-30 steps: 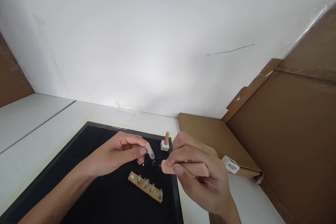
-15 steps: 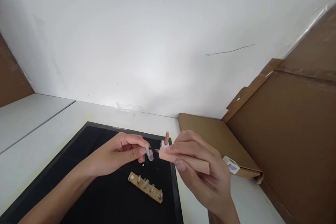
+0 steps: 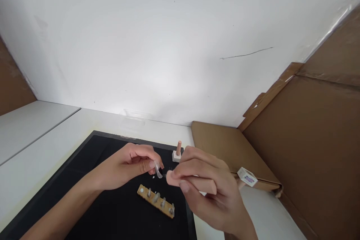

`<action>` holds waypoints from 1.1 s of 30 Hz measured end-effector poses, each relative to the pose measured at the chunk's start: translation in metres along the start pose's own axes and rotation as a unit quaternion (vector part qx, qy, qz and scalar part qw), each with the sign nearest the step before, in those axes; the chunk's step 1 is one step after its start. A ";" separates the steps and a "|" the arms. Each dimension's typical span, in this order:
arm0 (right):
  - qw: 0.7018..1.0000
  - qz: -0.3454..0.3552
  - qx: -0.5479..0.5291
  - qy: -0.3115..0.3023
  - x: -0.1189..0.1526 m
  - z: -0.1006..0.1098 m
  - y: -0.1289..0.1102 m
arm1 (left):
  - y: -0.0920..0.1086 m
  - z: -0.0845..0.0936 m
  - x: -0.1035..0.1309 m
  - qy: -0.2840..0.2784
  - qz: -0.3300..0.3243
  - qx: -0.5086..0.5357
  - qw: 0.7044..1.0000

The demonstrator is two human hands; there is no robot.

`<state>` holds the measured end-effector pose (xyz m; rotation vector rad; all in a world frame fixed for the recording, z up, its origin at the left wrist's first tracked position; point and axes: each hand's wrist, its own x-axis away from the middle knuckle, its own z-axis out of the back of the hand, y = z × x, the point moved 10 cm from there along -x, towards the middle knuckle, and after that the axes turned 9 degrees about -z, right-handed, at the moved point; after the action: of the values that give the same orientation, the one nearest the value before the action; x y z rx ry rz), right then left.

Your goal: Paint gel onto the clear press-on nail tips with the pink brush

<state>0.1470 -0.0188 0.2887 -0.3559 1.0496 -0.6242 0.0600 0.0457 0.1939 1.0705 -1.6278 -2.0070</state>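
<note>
Between thumb and fingers, my left hand (image 3: pixel 135 165) pinches a clear nail tip (image 3: pixel 158 169) above the black mat (image 3: pixel 112 202). My right hand (image 3: pixel 209 187) grips a pink brush cap (image 3: pixel 194 183), its brush end pointing left and meeting the nail tip. Below the hands, a tan wavy-edged strip (image 3: pixel 152 201) lies on the mat and bears several small stands with clear nail tips. Just beyond my right hand stands a white bottle with a pink cap (image 3: pixel 177 153).
A flat cardboard box (image 3: pixel 225 142) lies at the back right, with a white bottle with a purple label (image 3: pixel 247 177) in front of it. Cardboard panels (image 3: pixel 317 142) rise at the right, and a white wall (image 3: pixel 157 45) stands behind.
My right hand has moved left and slightly down with the brush cap, bringing the brush to the nail tip. The nail tip has turned slightly. The standing bottle shows more fully.
</note>
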 end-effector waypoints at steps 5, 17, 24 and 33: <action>1.000 0.003 -0.013 0.020 -0.001 0.005 0.002 | 0.001 -0.001 0.000 -0.004 -0.012 0.001 1.000; 1.000 -0.006 -0.002 0.014 0.001 0.005 0.003 | 0.000 0.000 0.000 -0.001 -0.022 -0.029 0.999; 1.000 -0.013 -0.003 -0.010 0.000 -0.001 0.003 | -0.003 0.001 0.000 0.007 -0.020 -0.037 0.999; 0.999 -0.032 0.007 -0.014 0.002 -0.003 0.011 | -0.002 -0.003 0.000 -0.004 -0.006 -0.112 0.994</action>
<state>0.1483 -0.0112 0.2800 -0.3858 1.0090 -0.6825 0.0627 0.0440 0.1914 0.9935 -1.3627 -2.1433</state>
